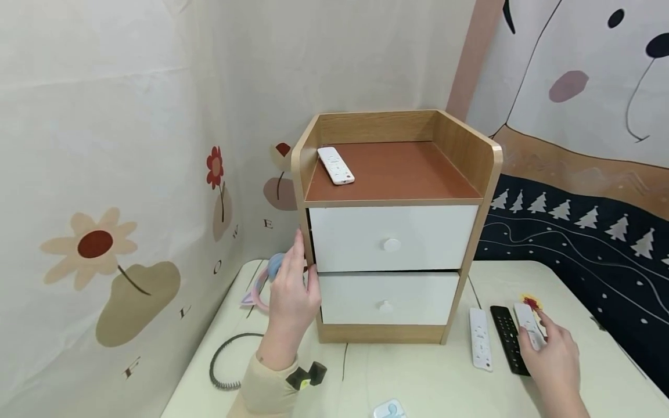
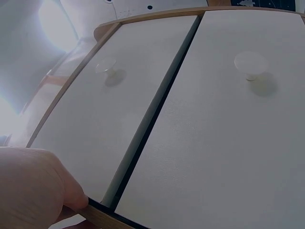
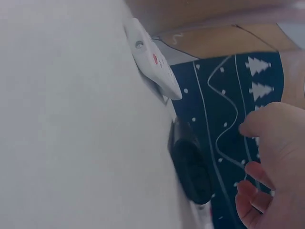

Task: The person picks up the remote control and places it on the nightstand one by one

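Note:
A small wooden cabinet (image 1: pixel 394 334) with two white drawers stands on the table. My left hand (image 1: pixel 292 290) rests against its left side, fingers extended upward and thumb at the front edge. The left wrist view shows that thumb (image 2: pixel 74 193) by the side panel, near the gap between the upper drawer (image 2: pixel 114 90) and lower drawer (image 2: pixel 214 129). At the right, my right hand (image 1: pixel 555 360) is over a white remote (image 1: pixel 527 322), thumb and forefinger spread about it. In the right wrist view the fingers look apart from the remotes. Beside it lie a black remote (image 1: pixel 507 337) and another white remote (image 1: pixel 479 339).
One more white remote (image 1: pixel 336 166) lies on the cabinet's brown top. Left of the cabinet are a pink headband-like item (image 1: pixel 257 293) and a dark coiled cord (image 1: pixel 215 363). A small white-and-blue case (image 1: pixel 389 409) sits at the front edge. Printed fabric (image 1: pixel 601 278) hangs behind.

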`<state>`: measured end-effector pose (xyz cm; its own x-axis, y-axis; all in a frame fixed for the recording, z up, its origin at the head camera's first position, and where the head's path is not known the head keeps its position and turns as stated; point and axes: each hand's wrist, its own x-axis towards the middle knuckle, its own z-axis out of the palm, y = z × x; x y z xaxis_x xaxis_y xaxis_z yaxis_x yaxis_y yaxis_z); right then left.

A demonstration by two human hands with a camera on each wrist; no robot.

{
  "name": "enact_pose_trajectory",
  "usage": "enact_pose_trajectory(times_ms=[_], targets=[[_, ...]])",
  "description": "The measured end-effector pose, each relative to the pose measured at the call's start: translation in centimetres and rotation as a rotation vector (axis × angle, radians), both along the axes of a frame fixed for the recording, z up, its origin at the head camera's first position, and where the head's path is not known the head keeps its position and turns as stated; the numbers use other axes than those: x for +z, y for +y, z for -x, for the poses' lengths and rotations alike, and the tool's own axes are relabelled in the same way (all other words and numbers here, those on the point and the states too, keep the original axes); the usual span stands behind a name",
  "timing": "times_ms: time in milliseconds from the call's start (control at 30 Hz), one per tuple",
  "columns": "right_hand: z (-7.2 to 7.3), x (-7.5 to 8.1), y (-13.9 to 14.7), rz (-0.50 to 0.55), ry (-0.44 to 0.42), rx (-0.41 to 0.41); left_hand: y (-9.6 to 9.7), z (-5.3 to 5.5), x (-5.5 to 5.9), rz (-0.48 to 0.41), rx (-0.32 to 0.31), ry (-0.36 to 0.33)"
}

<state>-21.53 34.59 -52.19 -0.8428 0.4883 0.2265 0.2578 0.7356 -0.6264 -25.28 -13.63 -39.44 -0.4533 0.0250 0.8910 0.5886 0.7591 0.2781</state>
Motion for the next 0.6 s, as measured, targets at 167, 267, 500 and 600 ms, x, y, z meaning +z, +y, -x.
enact_pose_trajectory(times_ms=[167, 267, 500, 600], targets=[[-0.1, -1.3, 0.9, 0.004, -0.083, -0.036, 0.1, -0.1, 0.1, 0.004, 0.0, -0.016], [-0.1, -1.7, 1.2, 0.006, -0.112, -0.048, 0.1, -0.1, 0.1, 0.005, 0.002, -0.018], [0.0, -2.3, 1.5, -0.01, -0.169, -0.051, 0.1, 0.0, 0.0, 0.002, 0.008, -0.016], [0.2, -2.5, 1.6, -0.019, -0.174, -0.049, 0.2, 0.1, -0.1, -0.002, 0.01, -0.013]])
